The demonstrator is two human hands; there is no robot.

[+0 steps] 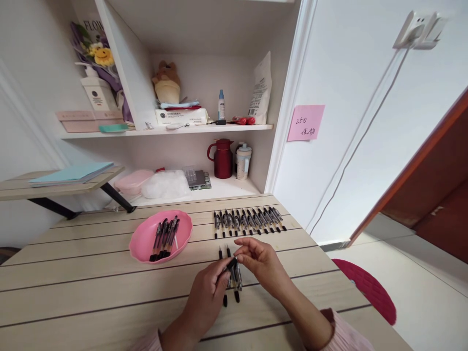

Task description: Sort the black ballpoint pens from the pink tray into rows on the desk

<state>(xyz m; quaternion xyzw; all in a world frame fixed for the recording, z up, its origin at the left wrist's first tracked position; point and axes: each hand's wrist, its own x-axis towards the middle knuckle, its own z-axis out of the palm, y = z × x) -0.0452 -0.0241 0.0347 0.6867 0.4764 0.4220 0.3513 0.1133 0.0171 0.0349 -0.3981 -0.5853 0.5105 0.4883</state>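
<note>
My left hand (207, 292) is closed around a pen (231, 263), with its black end sticking out past the thumb and pointing right. At that end my right hand (261, 263) has its thumb and bent fingers pinched; the small part between them is too tiny to make out. Under and between the hands, a few pens (237, 295) lie on the table, partly hidden by the left hand. Beyond them a neat row of pens (248, 222) lies side by side, with separate clear caps among them. More pens (165, 239) rest in a pink scalloped dish (138, 246) to the left.
The wood-slat table (109, 292) meets a white shelf unit (226, 127) at the back. A red thermos jug (223, 160) and a pale tumbler (243, 162) stand on its lower level. On the left, a small raised stand (14, 187) carries a blue folder (73, 173).
</note>
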